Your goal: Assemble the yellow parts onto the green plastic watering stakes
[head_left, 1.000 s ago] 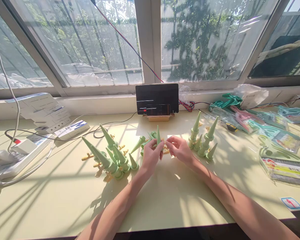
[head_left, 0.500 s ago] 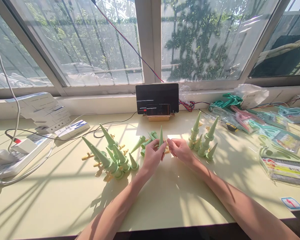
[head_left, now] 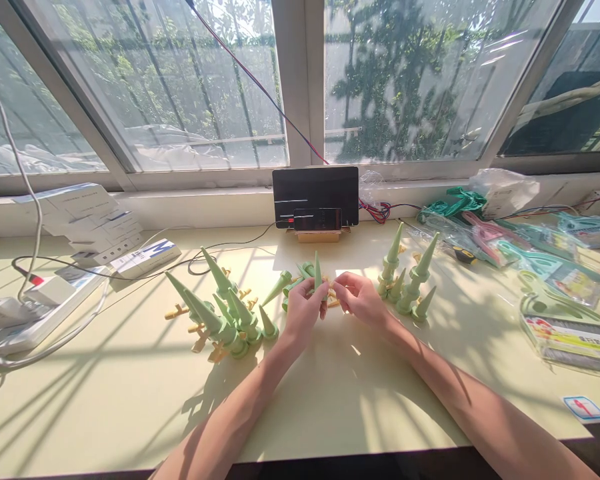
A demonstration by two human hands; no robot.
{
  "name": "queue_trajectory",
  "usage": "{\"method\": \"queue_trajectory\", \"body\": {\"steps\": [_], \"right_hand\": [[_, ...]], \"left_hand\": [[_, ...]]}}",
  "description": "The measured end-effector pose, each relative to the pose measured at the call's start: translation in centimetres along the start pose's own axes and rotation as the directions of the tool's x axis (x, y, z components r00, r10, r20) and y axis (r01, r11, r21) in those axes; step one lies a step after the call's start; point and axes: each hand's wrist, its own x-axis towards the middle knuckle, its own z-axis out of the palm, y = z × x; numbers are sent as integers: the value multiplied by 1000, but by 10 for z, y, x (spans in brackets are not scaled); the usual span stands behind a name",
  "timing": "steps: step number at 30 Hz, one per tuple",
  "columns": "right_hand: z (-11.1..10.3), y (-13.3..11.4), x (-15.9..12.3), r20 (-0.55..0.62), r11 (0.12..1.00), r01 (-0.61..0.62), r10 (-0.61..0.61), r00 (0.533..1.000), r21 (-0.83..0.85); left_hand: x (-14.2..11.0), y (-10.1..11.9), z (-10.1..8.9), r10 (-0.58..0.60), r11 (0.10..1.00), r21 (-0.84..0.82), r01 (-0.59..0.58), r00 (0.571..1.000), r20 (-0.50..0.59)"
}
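My left hand [head_left: 306, 305] is closed round a green plant watering spike [head_left: 317, 268], its point upward. Close on its right, my right hand [head_left: 359, 297] is closed in a pinch at a small tan valve piece [head_left: 331, 287]; fingers hide most of that piece, and I cannot tell if it is joined to the spike. Behind my left hand lie several loose green spike parts [head_left: 279, 285]. Left of my hands stands a group of green spikes with tan valves [head_left: 210, 321]. A smaller group of spikes [head_left: 409, 283] is on the right.
A black tablet [head_left: 315, 187] with a phone [head_left: 317, 219] leans on a stand by the window. White boxes [head_left: 80, 217] and a power strip [head_left: 65, 303] with cables are at left. Packaged brush-and-dustpan sets [head_left: 570, 327] and a numbered sticker [head_left: 584, 407] lie at right.
The spike in my left hand has shifted slightly left. My right fingers have opened a little around the tan piece, which shows more now. Nothing else has moved noticeably.
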Motion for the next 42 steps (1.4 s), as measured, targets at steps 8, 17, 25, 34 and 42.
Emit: {"method": "queue_trajectory", "body": {"steps": [8, 17, 25, 34, 42], "right_hand": [[-2, -1, -1, 26, 1000, -20, 20, 999, -5], [-2, 7, 1, 68, 997, -35, 30, 997, 69], [1, 8, 1, 62, 997, -53, 49, 997, 54], [1, -4, -5, 94, 985, 94, -81, 992, -144], [0, 2, -3, 82, 980, 86, -72, 994, -181]], "left_hand": [[-2, 1, 0, 34, 996, 86, -36, 999, 23], [-2, 2, 0, 60, 991, 112, -68, 996, 70], [-2, -1, 0, 43, 995, 82, -49, 996, 80], [-1, 3, -1, -34, 999, -25, 36, 997, 74], [1, -4, -3, 10, 1000, 22, -12, 997, 82]]}}
